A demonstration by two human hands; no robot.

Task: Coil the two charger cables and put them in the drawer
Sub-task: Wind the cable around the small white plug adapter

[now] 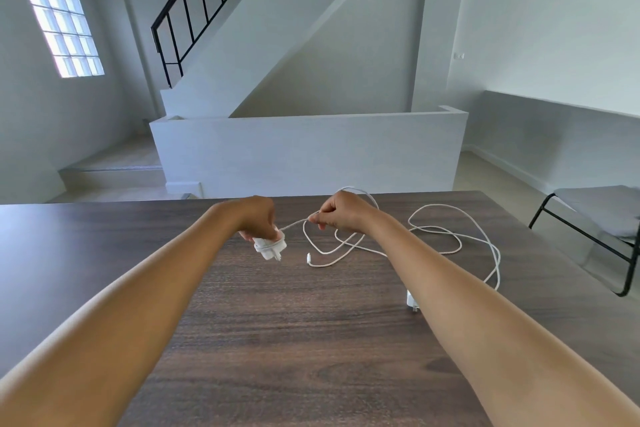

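My left hand grips a white charger plug held just above the dark wooden table, with a few turns of cable wrapped around it. A taut stretch of its white cable runs to my right hand, which pinches it. Loose white cable loops lie tangled on the table to the right, with one connector end near the middle. A second white plug lies partly hidden behind my right forearm. No drawer is in view.
The table's far edge runs just beyond my hands. A black-framed chair with a grey seat stands at the right of the table. Beyond are a low white wall and a staircase.
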